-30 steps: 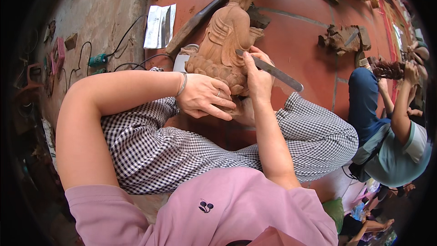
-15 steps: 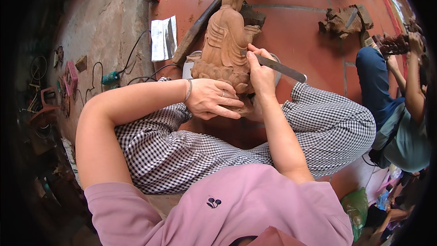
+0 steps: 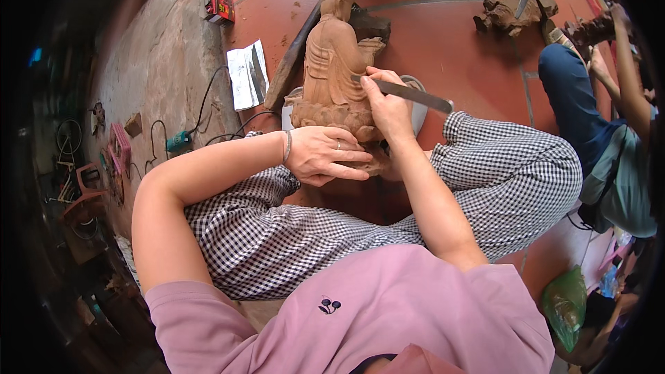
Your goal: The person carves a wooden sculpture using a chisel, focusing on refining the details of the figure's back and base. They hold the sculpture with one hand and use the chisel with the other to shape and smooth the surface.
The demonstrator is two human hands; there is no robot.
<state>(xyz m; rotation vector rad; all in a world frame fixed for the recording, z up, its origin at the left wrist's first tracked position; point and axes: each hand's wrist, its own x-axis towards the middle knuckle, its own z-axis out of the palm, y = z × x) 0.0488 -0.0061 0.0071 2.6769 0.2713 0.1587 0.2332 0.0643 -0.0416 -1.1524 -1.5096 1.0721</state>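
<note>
A carved brown wooden statue [image 3: 334, 52] of a seated robed figure on a petalled base stands between my legs, its top pointing away from me. My left hand [image 3: 325, 156] lies over the near part of the base, fingers stretched out and slightly apart, with a ring and a bracelet on. The thumb is hidden. In my right hand [image 3: 389, 112] a flat metal carving tool [image 3: 422, 97] is pinched between thumb and fingers. Its tip meets the lower folds of the robe on the statue's right side, and its rounded end sticks out to the right.
A dark wooden piece [image 3: 294, 55] and a printed sheet with a dark blade shape [image 3: 247, 75] lie left of the statue. Farther left are a red box [image 3: 219, 0], a cable and a teal power tool [image 3: 179, 141]. Another carving [image 3: 512, 10] and a seated person [image 3: 589, 104] are at right.
The whole view has shifted slightly. My left hand stays on the base, and the tool in my right hand stays against the robe folds. The person at right has moved their hands a little.
</note>
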